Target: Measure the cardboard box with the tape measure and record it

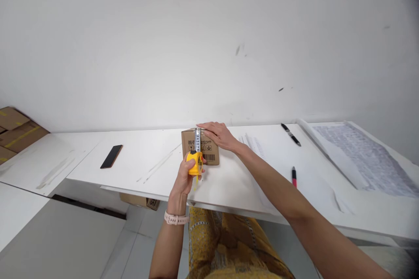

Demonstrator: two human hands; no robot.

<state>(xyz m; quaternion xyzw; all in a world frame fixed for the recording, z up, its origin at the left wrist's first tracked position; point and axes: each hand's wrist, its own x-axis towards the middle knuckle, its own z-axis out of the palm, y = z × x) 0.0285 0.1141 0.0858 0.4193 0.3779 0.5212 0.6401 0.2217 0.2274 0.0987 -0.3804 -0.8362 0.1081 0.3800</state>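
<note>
A small brown cardboard box with printed symbols stands on the white table. My left hand is closed around a yellow tape measure, whose tape runs up the box's front face to its top edge. My right hand lies on top of the box with fingers stretched flat, pressing the tape's end there. A pale wristband is on my left wrist.
A black phone lies on the table to the left. A black pen and a red-and-black pen lie to the right, beside printed sheets. Flat cardboard boxes are stacked far left. Another box sits under the table.
</note>
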